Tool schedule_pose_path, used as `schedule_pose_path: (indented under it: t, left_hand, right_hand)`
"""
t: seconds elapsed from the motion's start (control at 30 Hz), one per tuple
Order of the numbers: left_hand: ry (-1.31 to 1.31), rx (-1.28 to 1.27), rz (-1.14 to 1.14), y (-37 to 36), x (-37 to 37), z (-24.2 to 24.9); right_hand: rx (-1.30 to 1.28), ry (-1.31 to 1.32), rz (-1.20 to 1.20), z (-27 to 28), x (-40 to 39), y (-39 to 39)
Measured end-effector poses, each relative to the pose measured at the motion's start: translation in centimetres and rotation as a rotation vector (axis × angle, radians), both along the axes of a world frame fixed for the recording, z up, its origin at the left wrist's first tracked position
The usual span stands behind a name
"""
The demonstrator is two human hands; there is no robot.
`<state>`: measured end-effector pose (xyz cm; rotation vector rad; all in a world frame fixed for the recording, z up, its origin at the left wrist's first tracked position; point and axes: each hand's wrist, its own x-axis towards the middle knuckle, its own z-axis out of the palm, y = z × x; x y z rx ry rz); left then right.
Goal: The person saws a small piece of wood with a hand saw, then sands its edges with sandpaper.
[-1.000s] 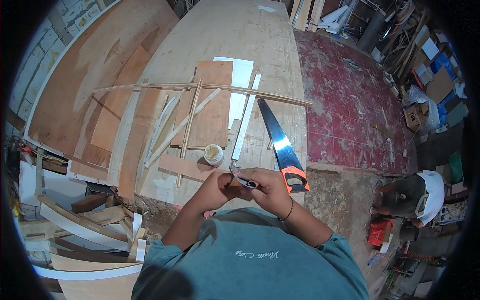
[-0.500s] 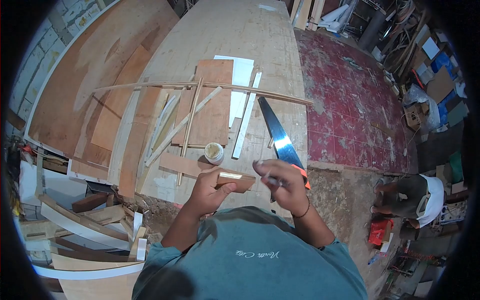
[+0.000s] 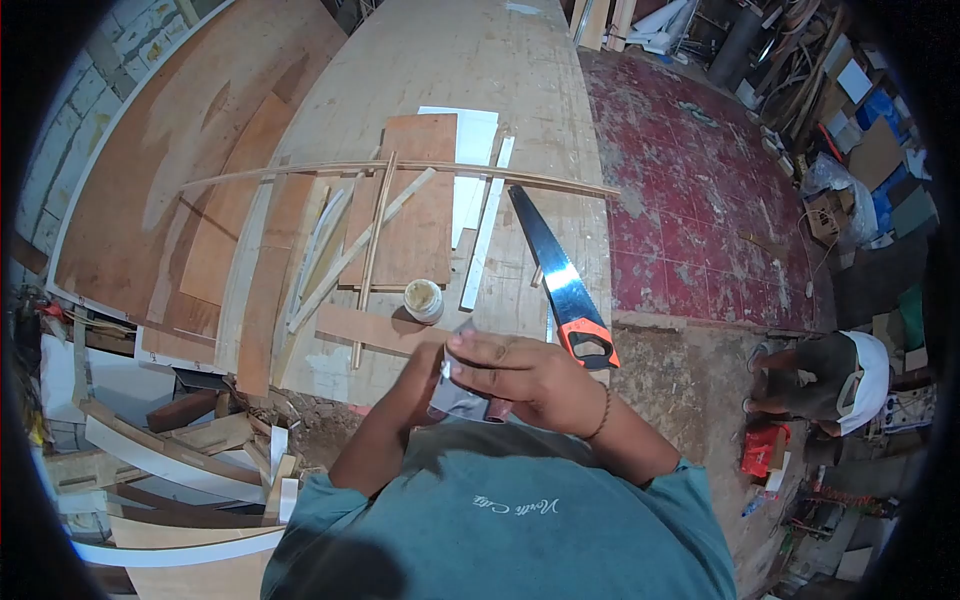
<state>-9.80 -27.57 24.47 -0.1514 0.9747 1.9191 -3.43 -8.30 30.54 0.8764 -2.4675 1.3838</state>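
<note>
My right hand (image 3: pixel 545 385) reaches across in front of my chest, its fingers bent over a thin, clear plastic piece (image 3: pixel 460 402) that looks like a small bag or scrap of film. Behind it, my left hand (image 3: pixel 415 378) is partly covered; its fingers are mostly out of sight. A brown end of a small wooden piece (image 3: pixel 497 409) shows beneath my right fingers, the rest hidden by hand and plastic. Just beyond the hands stands an open white jar (image 3: pixel 424 301) with pale, yellowish contents. A flat wooden strip (image 3: pixel 370 328) lies beside it.
A handsaw (image 3: pixel 555 275) with an orange and black handle lies right on the worktable (image 3: pixel 400 50). Wood strips (image 3: pixel 365 250), a brown board (image 3: pixel 410 210) and white sheets (image 3: pixel 478 150) lie further in. Another person (image 3: pixel 835 385) is at the right, near a red bag (image 3: pixel 762 450).
My right hand has moved left and over the wooden piece, meeting my left hand and bringing the plastic across it. The saw handle is now uncovered. The view has shifted slightly.
</note>
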Motion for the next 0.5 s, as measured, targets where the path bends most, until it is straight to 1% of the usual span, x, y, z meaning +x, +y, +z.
schedule_pose_path:
  t: [0.03, 0.07, 0.13, 0.17, 0.23, 0.27, 0.3, 0.33, 0.37, 0.4, 0.43, 0.47, 0.5]
  left_hand:
    - [-0.026, 0.092, 0.004, -0.7, -0.5, 1.7]
    - [-0.009, 0.091, 0.006, -1.2, -1.0, 2.3]
    - [1.118, -0.151, -0.041, -2.4, -1.5, 2.8]
    - [1.147, -0.190, 0.003, -3.8, -2.3, 1.2]
    - [1.149, -0.312, -0.085, -3.5, -2.3, 3.1]
    - [1.133, -0.310, -0.087, -2.7, -2.2, 3.1]
    - [1.265, -0.308, -0.200, -1.7, -2.2, 3.1]
    - [1.401, -0.304, -0.314, -1.0, -2.1, 3.1]
    - [1.398, -0.308, -0.313, -1.0, -1.8, 3.1]
    - [1.302, -0.274, -0.235, -1.4, -1.8, 3.3]
    - [1.217, -0.240, -0.155, -1.8, -2.2, 3.6]
    - [1.149, -0.217, -0.067, -3.2, -2.6, 2.1]
    - [1.161, -0.222, -0.049, -3.8, -3.2, 2.6]
  right_hand:
    - [0.040, 0.026, -0.030, 0.0, 0.0, -0.6]
    - [0.039, 0.043, -0.028, -0.1, 0.3, -0.2]
    - [0.056, -0.163, 0.005, -0.5, 1.5, 2.3]
    - [0.061, -0.160, 0.009, -1.0, 1.6, 3.4]
    - [-0.120, -0.210, -0.105, -2.2, 1.9, 4.6]
    - [-0.155, -0.146, -0.126, -1.5, 1.6, 4.1]
    - [-0.150, -0.157, -0.127, -0.8, 1.1, 2.8]
    - [-0.175, -0.131, -0.045, -0.3, 0.5, 1.2]
    - [-0.205, -0.101, 0.041, -0.1, 0.2, 0.2]
    - [-0.200, -0.015, 0.009, -0.4, 0.1, -0.3]
    - [-0.205, 0.004, 0.016, -0.7, 0.4, 0.3]
    - [-0.126, -0.103, 0.018, -0.9, 1.3, 2.2]
    - [-0.039, -0.216, 0.022, -1.1, 1.8, 3.7]
